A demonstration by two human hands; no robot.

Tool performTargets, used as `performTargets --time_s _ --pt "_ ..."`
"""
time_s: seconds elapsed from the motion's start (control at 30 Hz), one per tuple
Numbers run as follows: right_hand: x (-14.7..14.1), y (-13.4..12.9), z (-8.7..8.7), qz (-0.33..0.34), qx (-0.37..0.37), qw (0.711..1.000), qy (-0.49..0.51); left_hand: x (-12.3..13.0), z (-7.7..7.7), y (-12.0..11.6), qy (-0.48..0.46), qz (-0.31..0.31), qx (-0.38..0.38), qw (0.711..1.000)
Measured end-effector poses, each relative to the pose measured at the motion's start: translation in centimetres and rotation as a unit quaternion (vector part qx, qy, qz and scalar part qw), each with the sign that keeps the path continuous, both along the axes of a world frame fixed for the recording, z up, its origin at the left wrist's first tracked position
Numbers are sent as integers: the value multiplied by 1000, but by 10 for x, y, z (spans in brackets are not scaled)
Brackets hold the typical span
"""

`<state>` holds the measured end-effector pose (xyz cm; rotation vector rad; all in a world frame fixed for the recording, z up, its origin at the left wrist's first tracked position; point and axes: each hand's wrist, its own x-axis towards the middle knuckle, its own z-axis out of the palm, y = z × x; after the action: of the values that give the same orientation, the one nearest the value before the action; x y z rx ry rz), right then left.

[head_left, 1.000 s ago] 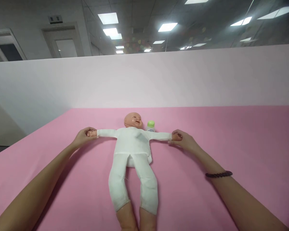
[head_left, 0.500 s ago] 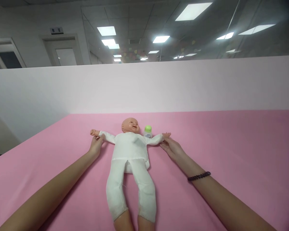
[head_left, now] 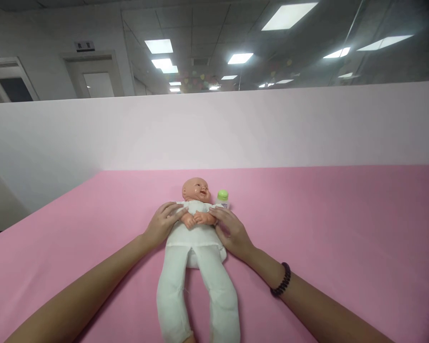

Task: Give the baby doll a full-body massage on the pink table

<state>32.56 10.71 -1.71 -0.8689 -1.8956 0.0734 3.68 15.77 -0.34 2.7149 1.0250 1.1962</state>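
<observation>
A baby doll (head_left: 191, 236) in a white cloth body lies on its back, its head at the far end and its legs toward me. Both of its arms are folded in over the chest, and the small hands meet in the middle. My left hand (head_left: 163, 223) holds the doll's arm on the left side, fingers laid over it near the wrist. On the other side my right hand (head_left: 233, 232) grips the other arm, thumb below and fingers across the forearm. Just beyond my right hand stands a small clear bottle with a green cap (head_left: 222, 195), its lower part hidden.
A pink sheet (head_left: 325, 238) covers the surface under the doll. At the back and left rises a white panel (head_left: 214, 131), with glass above it on the right. A black coiled band (head_left: 281, 280) circles my right wrist.
The doll's arms were stretched out to the sides; both hands have brought them inward, and they now lie folded on the chest. The bottle appears slightly lower and to the right in view.
</observation>
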Motion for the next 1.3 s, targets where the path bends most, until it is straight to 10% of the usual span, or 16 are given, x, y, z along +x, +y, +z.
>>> performTargets --time_s 0.17,0.37,0.6,0.77,1.03,1.3 --pt "1 -2 -1 16 -11 1000 -19 -2 -1 -5 48 11 4 999" --pt "0 -6 3 -46 -91 976 193 2 -10 -3 -207 38 -159 965" --pt "31 17 -8 -110 -269 816 500 -10 -26 16 -516 96 -368 768" --pt "51 30 -20 -93 -364 736 563 -17 -31 18 -527 104 -397 744" --pt "32 8 3 -102 -283 818 491 -7 -21 1 -573 83 -335 744" --pt "15 -12 3 -3 -100 988 121 10 -18 -27 -288 0 -222 932"
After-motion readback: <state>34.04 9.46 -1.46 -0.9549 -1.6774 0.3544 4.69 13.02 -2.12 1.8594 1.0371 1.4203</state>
